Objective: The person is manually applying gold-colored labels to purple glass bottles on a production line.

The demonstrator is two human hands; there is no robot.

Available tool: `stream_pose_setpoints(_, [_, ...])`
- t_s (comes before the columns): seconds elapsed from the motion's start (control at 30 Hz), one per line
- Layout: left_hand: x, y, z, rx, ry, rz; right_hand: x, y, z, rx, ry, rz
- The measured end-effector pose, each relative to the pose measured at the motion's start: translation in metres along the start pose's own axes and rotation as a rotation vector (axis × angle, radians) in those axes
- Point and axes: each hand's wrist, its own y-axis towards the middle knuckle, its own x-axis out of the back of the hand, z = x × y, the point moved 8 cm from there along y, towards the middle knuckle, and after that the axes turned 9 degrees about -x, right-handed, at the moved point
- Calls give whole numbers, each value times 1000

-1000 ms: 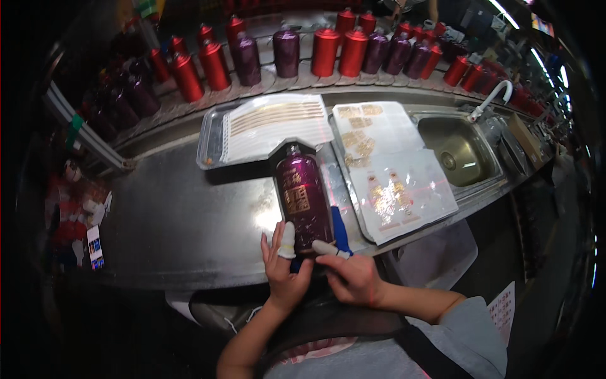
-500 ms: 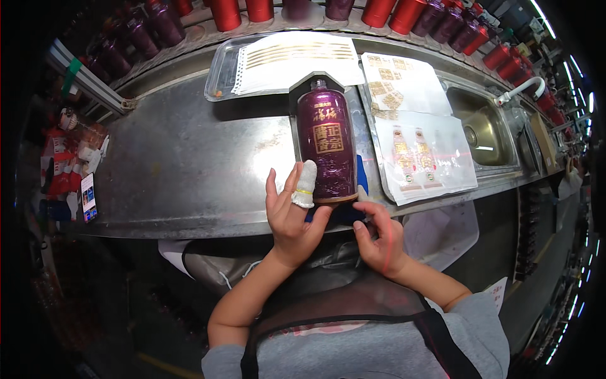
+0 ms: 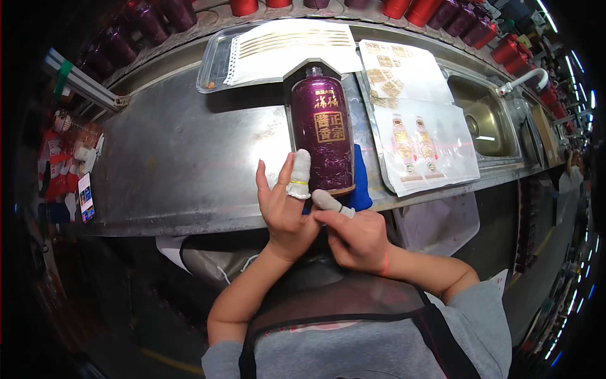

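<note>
A glittery purple bottle (image 3: pixel 322 136) with gold lettering lies on its back in a dark angled holder (image 3: pixel 332 63), its neck pointing away from me. My left hand (image 3: pixel 283 218) is at the bottle's lower left, fingers spread, with a white cloth cot (image 3: pixel 301 174) on one finger. My right hand (image 3: pixel 361 237) is just below the bottle's base, its fingers curled in. On one of its fingers is another pale cot (image 3: pixel 332 203). The right fingertips press together at the left thumb tip; whatever may be between them is too small to make out.
A blue cloth (image 3: pixel 360 183) lies right of the bottle. Beyond is a clear tray (image 3: pixel 214 60) with white sheets of gold strips (image 3: pixel 293 44). Decal sheets (image 3: pixel 426 142) lie at right, beside a sink (image 3: pixel 486 126) with a white tap (image 3: pixel 524 82). A phone (image 3: pixel 86 197) stands far left. Red and purple bottles (image 3: pixel 243 6) line the back.
My right hand has moved left and closed, its fingertips now meeting my left thumb. The left hand has shifted slightly left and stays spread. The bottle stays in its holder.
</note>
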Motion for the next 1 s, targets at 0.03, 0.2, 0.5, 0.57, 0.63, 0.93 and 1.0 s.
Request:
stream_pose_setpoints(0.03, [1,0,1,7,15,5,-3,0,0,-6,-12,47])
stream_pose_setpoints(0.2, [-6,-4,8,52,-14,66,11,-14,-19,-146,12,-58])
stream_pose_setpoints(0.5, [1,3,1,137,-117,132,19,-30,-44,-396,152,-51])
stream_pose_setpoints(0.57, [-10,-4,4,173,-139,137,16,-30,-41,-355,146,-52])
stream_pose_setpoints(0.63, [-17,0,1,205,-155,135,14,-30,-40,-311,124,-40])
stream_pose_setpoints(0.93, [-26,-5,-5,406,-222,66,12,-32,-37,-280,132,-45])
stream_pose_setpoints(1.0, [-22,-4,-6,436,-219,-32,12,-33,-36,-273,135,-47])
